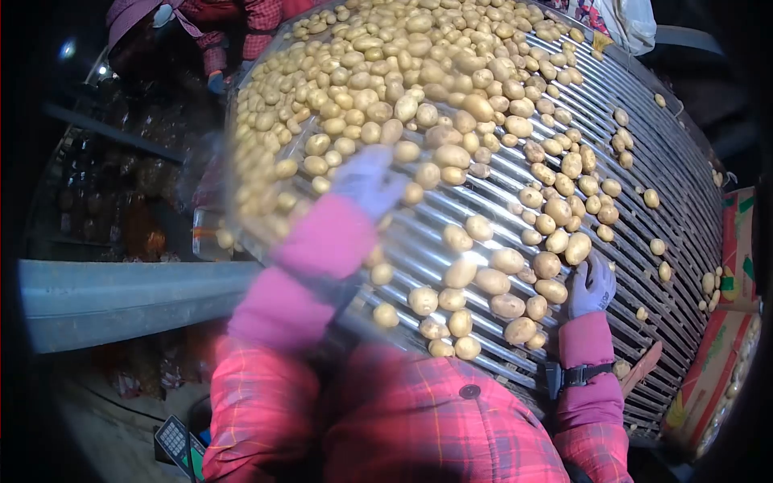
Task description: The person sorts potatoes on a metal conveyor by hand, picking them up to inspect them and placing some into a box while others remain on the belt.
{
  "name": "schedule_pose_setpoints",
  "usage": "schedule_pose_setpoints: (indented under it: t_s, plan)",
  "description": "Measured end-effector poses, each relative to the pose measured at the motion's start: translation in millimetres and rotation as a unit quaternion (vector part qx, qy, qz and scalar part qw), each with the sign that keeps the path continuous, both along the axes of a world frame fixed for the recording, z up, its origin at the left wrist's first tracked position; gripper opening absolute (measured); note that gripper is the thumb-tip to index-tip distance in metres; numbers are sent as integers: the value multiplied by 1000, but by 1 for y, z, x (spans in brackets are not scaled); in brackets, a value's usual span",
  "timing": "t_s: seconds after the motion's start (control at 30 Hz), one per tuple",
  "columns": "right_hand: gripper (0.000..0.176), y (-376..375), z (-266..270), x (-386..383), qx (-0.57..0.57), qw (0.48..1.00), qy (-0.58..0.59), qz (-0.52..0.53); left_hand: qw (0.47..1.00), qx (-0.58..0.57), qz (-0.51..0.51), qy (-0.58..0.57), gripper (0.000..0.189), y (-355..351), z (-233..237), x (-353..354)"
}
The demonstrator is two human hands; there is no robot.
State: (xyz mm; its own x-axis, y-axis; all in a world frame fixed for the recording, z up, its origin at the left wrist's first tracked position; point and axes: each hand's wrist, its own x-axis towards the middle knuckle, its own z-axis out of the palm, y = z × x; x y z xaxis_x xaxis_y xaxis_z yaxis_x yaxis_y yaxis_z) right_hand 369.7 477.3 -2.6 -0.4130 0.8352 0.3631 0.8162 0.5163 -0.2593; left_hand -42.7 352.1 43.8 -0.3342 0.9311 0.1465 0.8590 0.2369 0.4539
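Observation:
My left hand [369, 182], in a pale purple glove, is smeared by motion over the left part of a slatted metal sorting table [419, 241]. Potatoes lie around it; whether its fingers hold any is too blurred to see. At the table's near right, my right hand [593, 283] is gloved alike, its fingers apart and cupped beside a potato [577, 248] at the edge of a loose cluster. Closer to my body, between both arms, several more potatoes [460, 274] rest on the shiny bars.
A dense heap of potatoes [378, 56] covers the far side. Printed cardboard boxes [708, 378] stand at the right edge. Another person's sleeve [262, 24] shows at the far left. A metal beam [137, 298] runs along the left, with a keypad device [179, 444] below.

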Motion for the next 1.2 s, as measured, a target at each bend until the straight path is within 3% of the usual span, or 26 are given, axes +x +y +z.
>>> schedule_pose_setpoints:
  t_s: [0.07, 0.13, 0.2, 0.27, 0.33, 0.37, 0.47, 0.5, 0.6, 0.7, 0.73, 0.8, 0.87, 0.9, 0.93, 0.97, 1.0, 1.07, 1.13, 1.17, 1.2]
  plan:
    - [27, -3, 3, -6, 25, 1000, 3, -11, 999, 17, -10, -32, 51, 26, -20, 17]
    - [26, -1, 4, -5, 25, 999, 18, 8, 996, -88, -13, -8, 55, 47, -30, 35]
    - [27, -1, 1, -2, 20, 1000, 15, -7, 999, -27, -18, 35, 55, 51, -52, 35]
    - [27, -2, 2, -4, 16, 1000, 18, -8, 996, -49, 17, -75, 52, 54, -44, 31]
    - [27, -2, 7, -4, 18, 1000, 20, -2, 994, -108, -18, -21, 53, 64, -44, 20]
    - [27, -2, 8, -6, 23, 999, 21, 9, 996, -36, -71, 49, 53, 68, -49, 18]
    - [26, 0, 3, -5, 19, 1000, 13, 7, 983, -146, -77, 79, 50, 92, -34, 27]
    - [24, 2, 2, -3, 23, 999, 22, 20, 986, -108, -95, -81, 50, 98, -54, 16]
    - [26, -3, 2, -1, 0, 1000, -19, -13, 976, -105, -143, -127, 53, 89, -53, 15]
    - [26, -2, 0, -2, 13, 999, -19, -27, 971, 8, -76, -226, 51, 85, -45, 23]
    - [26, -3, 0, -2, 10, 999, -22, -28, 987, -121, -46, -97, 50, 89, -38, 26]
    - [26, -3, -2, -5, 15, 999, -23, -26, 968, -250, -11, 32, 50, 77, -33, 21]
    - [25, -2, -2, -5, 40, 999, 1, -16, 967, -75, -64, -233, 48, 53, -39, 9]
    - [25, -1, -10, -2, 79, 996, -19, -28, 922, 14, -92, -377, 47, 41, -39, 7]
    - [25, -1, -10, 0, 76, 997, -23, -20, 921, 13, -84, -381, 47, 27, -30, 11]
    - [25, 0, -11, 0, 71, 997, -32, -22, 811, 37, -18, -584, 44, 13, -18, 14]
    - [25, 1, -11, -1, 66, 997, -40, -22, 653, 65, 49, -753, 41, -2, -9, 17]
    - [27, 6, -14, 1, 28, 998, -51, -29, 606, 86, 119, -782, 38, -35, 12, 30]
    - [29, 10, -20, 6, 34, 998, -50, -28, 488, 112, 152, -852, 40, -66, 35, 37]
    - [31, 12, -27, 9, 41, 996, -71, -44, 524, 67, 127, -840, 42, -93, 39, 34]
    - [32, 18, -35, 17, 34, 996, -76, -42, 508, 160, 157, -832, 42, -115, 45, 47]
